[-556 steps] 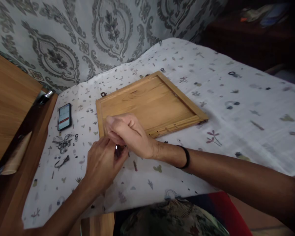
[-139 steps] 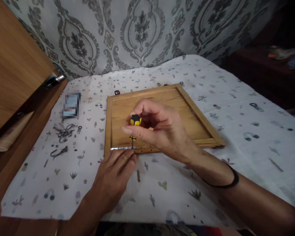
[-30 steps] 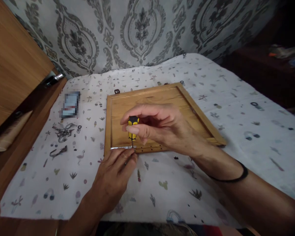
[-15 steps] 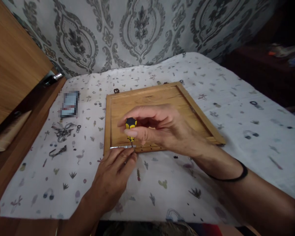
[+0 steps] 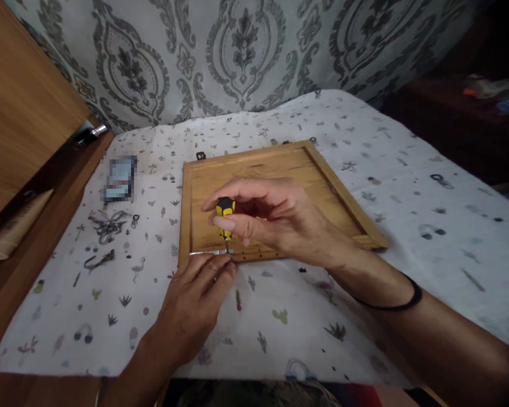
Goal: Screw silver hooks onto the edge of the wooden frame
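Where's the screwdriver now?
Head view, just left of centre: the screwdriver is in the right hand, roughly upright, shaft pointing down beside the left hand and metal strip, near edge of the wooden panel.

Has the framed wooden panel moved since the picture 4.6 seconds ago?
No, not visibly: the framed wooden panel sits in the same place, judged against the flamingo printed on the tablecloth.
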{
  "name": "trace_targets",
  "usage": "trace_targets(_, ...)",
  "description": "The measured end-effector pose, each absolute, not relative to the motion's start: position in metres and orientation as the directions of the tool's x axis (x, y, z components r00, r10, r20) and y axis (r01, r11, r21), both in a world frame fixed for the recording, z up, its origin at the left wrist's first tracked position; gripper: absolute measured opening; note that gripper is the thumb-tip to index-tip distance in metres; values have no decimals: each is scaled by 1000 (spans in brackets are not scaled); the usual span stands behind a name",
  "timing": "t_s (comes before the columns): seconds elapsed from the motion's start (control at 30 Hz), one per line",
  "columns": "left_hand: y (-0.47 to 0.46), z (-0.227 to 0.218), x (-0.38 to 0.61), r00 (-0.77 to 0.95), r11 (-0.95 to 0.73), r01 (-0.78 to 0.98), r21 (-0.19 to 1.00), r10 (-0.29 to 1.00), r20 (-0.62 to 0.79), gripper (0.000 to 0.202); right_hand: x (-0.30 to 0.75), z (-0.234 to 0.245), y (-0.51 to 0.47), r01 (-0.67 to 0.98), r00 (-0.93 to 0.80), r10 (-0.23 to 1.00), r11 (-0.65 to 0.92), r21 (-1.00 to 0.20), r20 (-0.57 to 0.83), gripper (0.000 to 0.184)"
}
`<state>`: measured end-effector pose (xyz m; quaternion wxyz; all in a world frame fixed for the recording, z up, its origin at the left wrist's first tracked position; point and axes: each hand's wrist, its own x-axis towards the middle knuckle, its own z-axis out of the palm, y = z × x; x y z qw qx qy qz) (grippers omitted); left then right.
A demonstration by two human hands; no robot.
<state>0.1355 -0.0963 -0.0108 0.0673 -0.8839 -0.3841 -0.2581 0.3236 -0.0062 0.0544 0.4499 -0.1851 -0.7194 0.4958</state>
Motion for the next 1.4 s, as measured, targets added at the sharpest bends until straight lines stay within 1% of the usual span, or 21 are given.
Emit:
trace_targets(0.17,-96,-10,135,571,-695,715,73,641,513,19,317,50,-6,-112,-416,768,488,-865,487,39)
trace_targets(0.23,-96,-10,135,568,-691,719,75,647,508,20,315,48,-5,-118,-399,773,490,-864,493,43)
trace_targets(0.3,-96,-10,135,566,-688,721,78,651,505,20,317,49,-4,-134,-421,767,474,-870,483,37)
trace_targets(0.4,-96,-10,135,568,-691,719,74,646,510,18,320,51,-4,-161,-489,729,464,-871,478,23)
trace_targets(0.47,-96,-10,135,569,-695,715,73,640,516,18,322,52,-5,-171,-502,715,469,-867,486,21)
trace_targets(0.53,-96,-10,136,569,-698,713,76,638,518,18,321,51,-6,-149,-480,732,476,-867,484,23)
trace_targets(0.6,-97,-11,135,569,-695,713,88,648,507,18,318,49,-6,-128,-439,749,495,-859,497,29)
trace_targets(0.7,-97,-11,135,563,-689,718,100,659,498,18,314,46,-6,-148,-393,752,516,-844,529,38)
trace_targets(0.77,-96,-11,135,560,-690,718,96,654,509,19,314,46,-6,-161,-401,754,501,-850,521,37)
trace_targets(0.83,-96,-11,135,561,-692,716,91,648,516,18,317,48,-6,-160,-436,747,484,-860,502,27)
trace_targets(0.9,-96,-11,135,560,-692,716,93,648,516,17,320,51,-5,-165,-490,724,469,-867,485,12)
trace_targets(0.97,-95,-12,135,559,-692,715,94,648,516,16,322,52,-5,-181,-536,696,457,-871,477,7)
trace_targets(1.03,-95,-12,136,561,-695,712,94,645,519,17,321,52,-5,-176,-528,699,466,-867,483,11)
trace_targets(1.17,-95,-12,135,565,-698,711,87,641,520,17,315,46,-7,-99,-410,738,548,-830,536,33)
trace_targets(1.23,-95,-12,134,567,-696,713,85,643,515,17,314,45,-7,-87,-401,737,561,-823,544,36)
trace_targets(1.3,-95,-11,134,566,-694,715,84,645,513,17,315,46,-7,-87,-429,728,556,-827,535,30)
trace_targets(1.4,-95,-11,134,568,-695,714,86,646,510,17,320,50,-7,-90,-505,693,551,-830,514,13)
